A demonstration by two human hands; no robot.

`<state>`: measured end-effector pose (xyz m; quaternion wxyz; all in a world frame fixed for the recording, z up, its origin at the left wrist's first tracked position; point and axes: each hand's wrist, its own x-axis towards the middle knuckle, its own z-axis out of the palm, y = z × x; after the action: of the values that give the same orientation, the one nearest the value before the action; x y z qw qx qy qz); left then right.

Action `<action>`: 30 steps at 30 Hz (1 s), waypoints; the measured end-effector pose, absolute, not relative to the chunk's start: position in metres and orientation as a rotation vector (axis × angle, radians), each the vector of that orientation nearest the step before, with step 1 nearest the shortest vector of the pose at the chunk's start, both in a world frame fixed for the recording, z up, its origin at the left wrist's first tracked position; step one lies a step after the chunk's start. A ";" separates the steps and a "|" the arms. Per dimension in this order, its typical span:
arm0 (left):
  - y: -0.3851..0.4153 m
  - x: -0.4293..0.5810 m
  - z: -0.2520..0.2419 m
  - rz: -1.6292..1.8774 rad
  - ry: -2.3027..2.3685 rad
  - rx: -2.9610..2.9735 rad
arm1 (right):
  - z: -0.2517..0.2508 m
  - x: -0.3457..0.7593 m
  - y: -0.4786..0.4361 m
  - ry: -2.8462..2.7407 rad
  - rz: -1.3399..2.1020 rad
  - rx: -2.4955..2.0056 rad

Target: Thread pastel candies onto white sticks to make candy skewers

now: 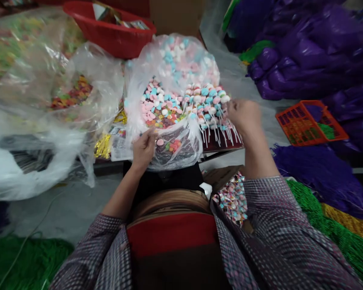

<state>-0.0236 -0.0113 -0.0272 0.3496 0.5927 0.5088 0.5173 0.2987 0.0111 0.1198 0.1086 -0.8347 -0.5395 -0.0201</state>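
Note:
A clear plastic bag (169,157) of pink, blue and white marshmallow candies (157,104) lies open in front of me. My left hand (143,147) pinches the bag's near edge beside a loose pink candy (160,142). Candy lollipops on white sticks (208,108) lie in a pile to the right of the bag. My right hand (245,117) hovers at the pile's right edge, fingers curled together; it is motion-blurred and whether anything is in it is not visible.
A red basin (109,32) stands at the back. Large clear bags (48,100) of colourful sweets fill the left. An orange basket (308,123) and purple bags (314,52) lie right. Wrapped candies (232,199) sit in a box by my right elbow.

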 end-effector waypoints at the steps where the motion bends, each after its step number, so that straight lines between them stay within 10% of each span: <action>1: -0.011 -0.023 -0.028 1.336 1.318 1.529 | 0.122 0.297 0.002 -1.582 -0.124 -2.365; 9: -0.008 -0.019 -0.032 1.283 1.353 1.621 | 0.066 0.222 -0.045 -1.935 0.398 -1.813; 30: -0.006 -0.019 -0.040 1.253 1.338 1.867 | 0.027 0.216 -0.027 -2.427 -0.001 -2.123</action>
<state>-0.0195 -0.0062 -0.0404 0.2595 0.6890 0.4939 0.4625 0.2160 -0.0269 0.0270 -0.0415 -0.6577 -0.7521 -0.0003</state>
